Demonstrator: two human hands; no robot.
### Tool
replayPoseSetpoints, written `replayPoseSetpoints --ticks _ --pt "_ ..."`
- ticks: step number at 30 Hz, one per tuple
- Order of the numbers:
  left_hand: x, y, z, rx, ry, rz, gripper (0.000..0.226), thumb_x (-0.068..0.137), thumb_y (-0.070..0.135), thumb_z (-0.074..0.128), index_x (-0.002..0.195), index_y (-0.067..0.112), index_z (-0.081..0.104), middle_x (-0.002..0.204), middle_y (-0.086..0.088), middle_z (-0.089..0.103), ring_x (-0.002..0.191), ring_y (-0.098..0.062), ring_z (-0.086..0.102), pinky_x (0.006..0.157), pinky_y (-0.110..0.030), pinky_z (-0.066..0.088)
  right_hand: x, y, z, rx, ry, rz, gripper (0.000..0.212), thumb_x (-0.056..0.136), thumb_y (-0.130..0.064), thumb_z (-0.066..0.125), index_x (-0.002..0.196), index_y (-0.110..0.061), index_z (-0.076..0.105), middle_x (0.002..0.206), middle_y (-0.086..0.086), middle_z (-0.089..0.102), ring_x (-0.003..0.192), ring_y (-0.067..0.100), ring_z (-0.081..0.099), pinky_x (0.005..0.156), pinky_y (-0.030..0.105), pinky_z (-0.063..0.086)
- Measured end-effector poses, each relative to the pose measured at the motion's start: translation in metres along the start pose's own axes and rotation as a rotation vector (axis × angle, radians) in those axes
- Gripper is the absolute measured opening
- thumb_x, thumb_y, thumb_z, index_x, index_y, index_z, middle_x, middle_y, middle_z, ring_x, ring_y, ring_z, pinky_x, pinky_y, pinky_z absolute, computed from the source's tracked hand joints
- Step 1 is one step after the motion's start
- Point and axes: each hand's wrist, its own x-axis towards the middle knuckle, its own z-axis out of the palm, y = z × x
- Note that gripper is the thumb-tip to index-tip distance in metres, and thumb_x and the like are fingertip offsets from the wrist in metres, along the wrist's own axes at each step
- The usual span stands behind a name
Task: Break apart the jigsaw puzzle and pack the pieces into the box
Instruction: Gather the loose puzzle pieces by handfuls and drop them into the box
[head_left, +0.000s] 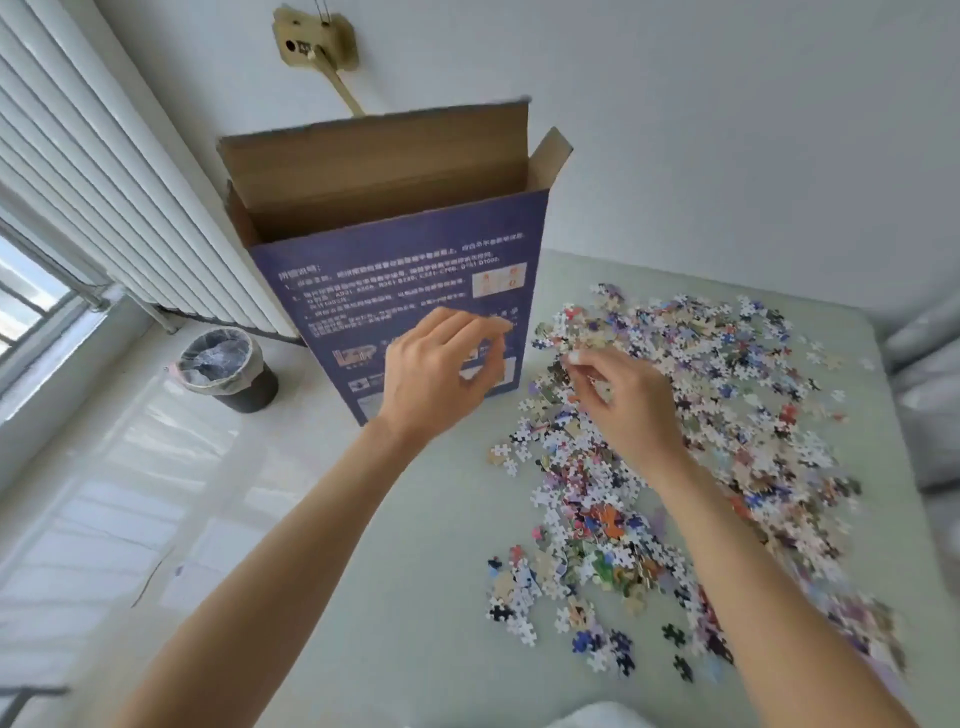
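Observation:
A tall purple cardboard box stands upright on the pale green surface, its top flaps open. To its right lies a wide scatter of loose jigsaw pieces. My left hand hovers in front of the box's lower face, fingers loosely curled, with nothing visible in it. My right hand is over the left edge of the scatter and pinches a few pieces between its fingertips.
The pale green surface ends at the left just beyond the box. Beyond it, on the white floor, stands a dark waste bin with a plastic liner. A white radiator and a window are at the left wall.

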Motion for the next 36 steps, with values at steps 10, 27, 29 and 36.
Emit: replayPoseSetpoints --ticks 10,27,29,36 --pt "-0.134 0.049 0.122 -0.077 -1.105 -0.597 0.087 0.077 0.046 0.070 0.146 0.029 0.020 0.147 -0.008 0.030 0.133 -0.028 0.031 0.104 -0.042 0.036 -0.174 0.093 0.016 -0.295 -0.678 0.737 0.083 0.078 -0.055 0.064 0.143 -0.020 0.027 0.150 0.010 0.022 0.137 0.031 0.021 0.107 0.048 0.030" --pt "-0.187 0.093 0.147 -0.113 -1.131 -0.790 0.092 0.065 0.027 0.084 0.140 0.018 0.031 0.132 -0.012 0.036 0.115 -0.028 0.046 0.099 -0.034 0.040 -0.196 0.074 0.069 -0.197 -0.556 0.829 0.080 0.068 -0.042 0.077 0.128 -0.010 0.034 0.122 0.010 0.049 0.106 0.023 0.049 0.076 0.029 0.044" --pt "-0.186 0.093 0.146 -0.135 -1.121 -0.841 0.087 0.066 0.028 0.084 0.137 0.017 0.035 0.127 -0.012 0.044 0.110 -0.027 0.049 0.092 -0.033 0.042 -0.195 0.075 0.069 -0.162 -0.532 0.812 0.069 0.071 -0.035 0.078 0.122 -0.010 0.038 0.116 0.008 0.053 0.099 0.021 0.053 0.069 0.026 0.041" --pt "-0.189 0.082 0.137 -0.193 -1.037 -0.903 0.055 0.077 0.025 0.076 0.125 0.013 0.052 0.113 -0.009 0.064 0.103 -0.026 0.058 0.082 -0.030 0.044 -0.192 0.080 0.061 -0.094 -0.511 0.767 0.046 0.079 -0.032 0.072 0.114 -0.012 0.050 0.111 0.006 0.062 0.097 0.023 0.060 0.069 0.031 0.049"
